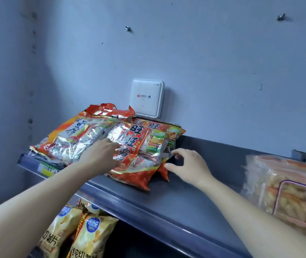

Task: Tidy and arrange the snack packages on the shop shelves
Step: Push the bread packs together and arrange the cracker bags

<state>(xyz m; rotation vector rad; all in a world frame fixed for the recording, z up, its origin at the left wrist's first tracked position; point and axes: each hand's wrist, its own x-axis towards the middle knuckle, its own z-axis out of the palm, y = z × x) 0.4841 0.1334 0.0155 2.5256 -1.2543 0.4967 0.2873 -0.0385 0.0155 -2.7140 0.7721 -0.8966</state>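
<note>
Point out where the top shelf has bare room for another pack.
Bare shelf runs between the red packs and the clear bag, lip to wall; only the right hand crosses it. The left end is crowded with overlapping packs under the left hand.

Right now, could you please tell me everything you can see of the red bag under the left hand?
The red bag is glossy crinkled plastic, red and orange with large Chinese characters and a clear panel showing small green packets. It lies flat on a lower bag on the shelf, next to the left bag. The left hand rests on its left side; the right hand is at its right edge, contact unclear.
</note>
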